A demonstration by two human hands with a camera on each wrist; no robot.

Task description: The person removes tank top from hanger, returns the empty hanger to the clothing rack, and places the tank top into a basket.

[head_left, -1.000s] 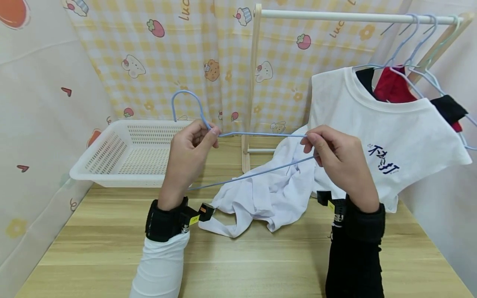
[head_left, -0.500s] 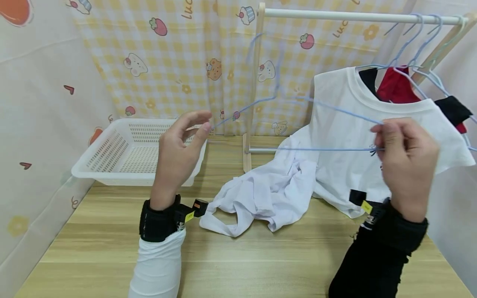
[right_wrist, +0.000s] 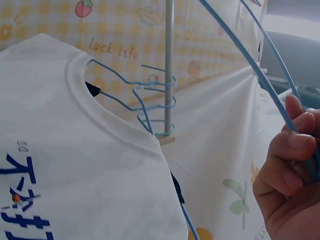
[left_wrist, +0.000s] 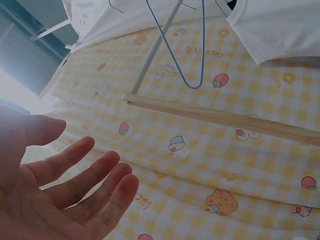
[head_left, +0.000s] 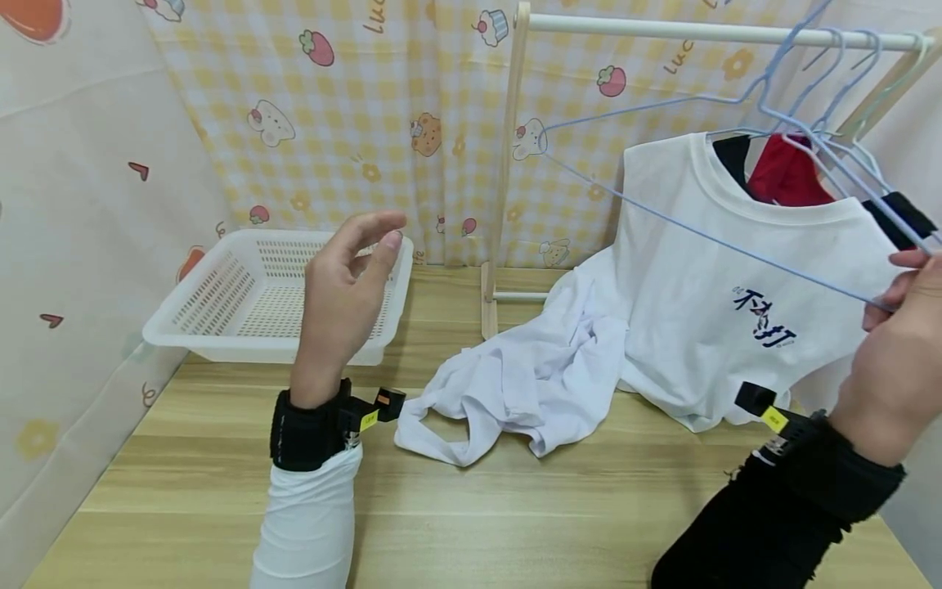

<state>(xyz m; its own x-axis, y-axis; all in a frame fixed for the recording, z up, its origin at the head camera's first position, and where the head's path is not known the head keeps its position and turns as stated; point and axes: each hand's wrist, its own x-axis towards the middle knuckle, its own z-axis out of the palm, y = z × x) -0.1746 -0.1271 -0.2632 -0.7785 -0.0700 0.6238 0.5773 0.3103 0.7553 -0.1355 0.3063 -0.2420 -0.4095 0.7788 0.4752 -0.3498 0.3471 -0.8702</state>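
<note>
At the right edge of the head view my right hand [head_left: 901, 343] grips one end of a blue wire hanger [head_left: 666, 217]. The hanger carries no garment; its hook rises past the rack's rail and its far end points left. In the right wrist view the fingers [right_wrist: 295, 142] curl round the hanger's wire. My left hand [head_left: 342, 290] holds nothing and is raised in front of the white basket [head_left: 221, 352], fingers loosely bent and spread. Behind the held hanger, a white T-shirt [head_left: 699, 270] with dark lettering hangs on the rack.
The rack has a white rail [head_left: 648, 29] and a wooden post [head_left: 508, 164]. Red and black garments [head_left: 787, 172] hang behind the T-shirt on more hangers. A crumpled white garment [head_left: 515, 393] lies on the wooden table [head_left: 471, 523]. A checked curtain [head_left: 353, 123] stands behind.
My left hand has let go of the hanger and drawn slightly back left. My right hand has carried the hanger right and up, turning it before the hanging T-shirt.
</note>
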